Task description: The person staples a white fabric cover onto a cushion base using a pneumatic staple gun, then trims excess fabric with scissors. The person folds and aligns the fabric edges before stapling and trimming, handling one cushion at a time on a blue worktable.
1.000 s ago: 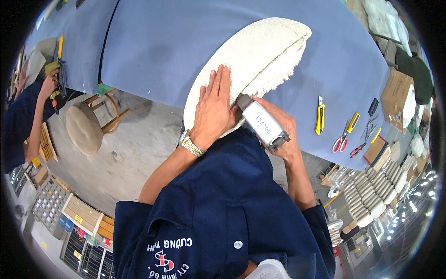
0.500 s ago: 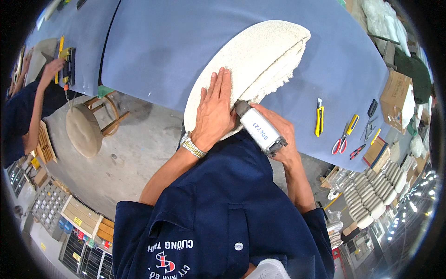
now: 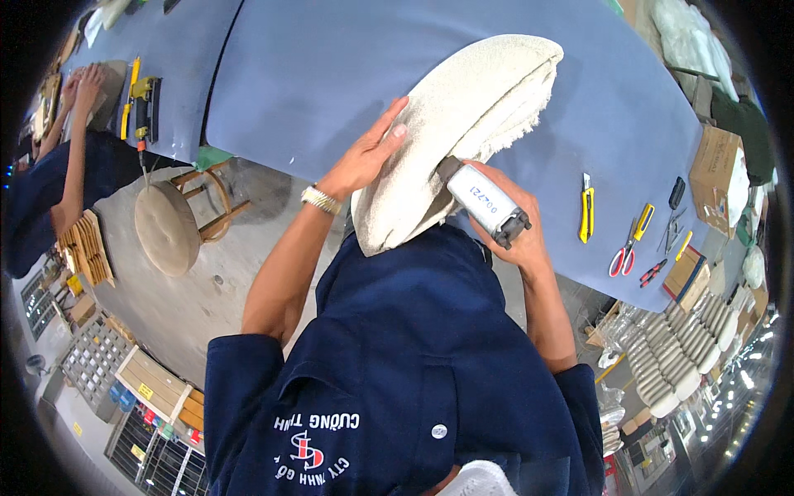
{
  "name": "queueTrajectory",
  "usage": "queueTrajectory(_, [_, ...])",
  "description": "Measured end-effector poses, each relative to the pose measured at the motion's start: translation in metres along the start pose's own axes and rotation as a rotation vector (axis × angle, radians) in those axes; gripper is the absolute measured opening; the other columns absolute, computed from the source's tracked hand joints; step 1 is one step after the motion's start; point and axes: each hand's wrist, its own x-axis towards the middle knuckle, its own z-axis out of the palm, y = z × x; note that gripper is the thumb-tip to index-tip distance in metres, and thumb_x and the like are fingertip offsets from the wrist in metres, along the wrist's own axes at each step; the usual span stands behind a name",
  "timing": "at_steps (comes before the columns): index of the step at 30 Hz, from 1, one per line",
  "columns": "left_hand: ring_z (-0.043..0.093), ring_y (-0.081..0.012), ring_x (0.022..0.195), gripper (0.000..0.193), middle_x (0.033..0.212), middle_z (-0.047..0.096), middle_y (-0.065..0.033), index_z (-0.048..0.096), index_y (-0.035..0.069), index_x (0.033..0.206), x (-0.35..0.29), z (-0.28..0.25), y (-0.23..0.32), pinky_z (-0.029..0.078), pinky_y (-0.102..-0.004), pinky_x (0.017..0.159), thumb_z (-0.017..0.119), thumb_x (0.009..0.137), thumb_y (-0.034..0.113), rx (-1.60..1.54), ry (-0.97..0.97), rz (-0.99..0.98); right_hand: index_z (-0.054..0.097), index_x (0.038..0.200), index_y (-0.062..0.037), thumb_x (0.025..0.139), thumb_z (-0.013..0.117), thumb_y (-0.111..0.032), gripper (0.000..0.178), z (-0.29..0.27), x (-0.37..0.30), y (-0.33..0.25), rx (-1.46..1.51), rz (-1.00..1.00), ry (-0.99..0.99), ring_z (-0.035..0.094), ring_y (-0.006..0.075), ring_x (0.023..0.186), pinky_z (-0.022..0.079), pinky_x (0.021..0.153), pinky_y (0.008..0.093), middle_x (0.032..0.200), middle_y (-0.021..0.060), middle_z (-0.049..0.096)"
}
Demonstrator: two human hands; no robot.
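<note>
Cream upholstered seat pad [image 3: 463, 99] is the reference: lies slantwise on the blue-covered table [image 3: 306, 91], far end pointing right, near end reaching past the table edge to the front of the person's navy shirt [image 3: 389, 355]; contact with shirt can't be told. Frayed fabric edge [image 3: 517, 131] runs along the pad's right side. Left hand [image 3: 364, 157] at the pad's left side: not clenched, fingers together and extended, thumb apart, laid against the cover. Metal wristwatch [image 3: 321, 199] on that wrist, just left of the pad. Right hand [image 3: 519, 195] at the pad's right side, wrapped around a white-bodied staple gun [image 3: 484, 202]; dark nose of the gun is at the pad's folded edge, tool body angled back toward the person. Most right fingers are behind the gun, so trigger state can't be told. Right of the pad on the table: yellow box cutter [image 3: 586, 211], nearest. Farther right of it: red-handled scissors [image 3: 622, 260] with a yellow-handled tool [image 3: 643, 221] beside them, then red-handled pliers [image 3: 653, 273]. Cardboard box [image 3: 713, 178] well right of the pad. Rows of pale cushions [image 3: 674, 355] well right and nearer the person than the pad. Left of the pad, off the table: stool with round beige seat [image 3: 165, 227]. Well left of the pad: yellow-and-black air tool [image 3: 146, 107] on the table, then a co-worker's hands [image 3: 87, 81] on a greyish piece, detail too small to tell
</note>
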Motion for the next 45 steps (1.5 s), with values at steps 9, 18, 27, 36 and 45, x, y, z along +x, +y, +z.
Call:
queueTrajectory(9, [0.009,-0.0430,0.159,0.082,0.171,0.015,-0.0241,0.017,0.011,0.166,-0.040,0.050,0.016,0.015,-0.0595,0.125,0.054,0.103,0.047,0.515,0.178,0.153,0.064,0.133,-0.0029,0.076,0.070,-0.005,0.057,0.002,0.006,0.009,-0.016,-0.167,0.034,0.071,0.0361,0.114,0.055,0.098,0.0380,0.128,0.0171,0.071])
queueTrajectory(18, [0.019,-0.0494,0.155,0.093,0.169,0.019,-0.0277,0.013,0.000,0.164,-0.044,0.056,0.024,0.029,-0.0665,0.118,0.068,0.094,0.027,0.573,0.241,0.016,0.065,0.135,-0.0042,0.076,0.078,-0.018,0.062,0.009,-0.008,0.011,-0.042,-0.095,0.030,0.069,0.0335,0.120,0.054,0.102,0.0395,0.132,0.0178,0.069])
queueTrajectory(27, [0.018,-0.0490,0.155,0.096,0.168,0.021,-0.0272,0.014,0.001,0.164,-0.043,0.062,0.024,0.029,-0.0688,0.117,0.071,0.089,0.017,0.588,0.248,0.036,0.063,0.137,-0.0026,0.083,0.076,-0.016,0.058,0.000,-0.002,-0.002,-0.032,-0.084,-0.070,0.070,0.0331,0.119,0.055,0.100,0.0384,0.130,0.0167,0.070])
queueTrajectory(36, [0.020,-0.0487,0.155,0.097,0.168,0.022,-0.0266,0.017,0.002,0.163,-0.040,0.060,0.020,0.031,-0.0693,0.116,0.073,0.086,0.012,0.602,0.272,0.064,0.063,0.138,-0.0058,0.078,0.078,-0.011,0.062,0.007,-0.006,-0.004,-0.037,-0.050,-0.032,0.069,0.0345,0.120,0.054,0.100,0.0387,0.131,0.0177,0.070])
queueTrajectory(45, [0.023,-0.0480,0.154,0.096,0.168,0.024,-0.0254,0.020,0.002,0.163,-0.041,0.063,0.025,0.032,-0.0694,0.115,0.075,0.084,0.010,0.611,0.294,0.044,0.063,0.138,-0.0070,0.077,0.078,-0.013,0.063,0.013,-0.008,-0.003,0.033,0.011,-0.055,0.069,0.0361,0.116,0.054,0.099,0.0393,0.130,0.0185,0.069])
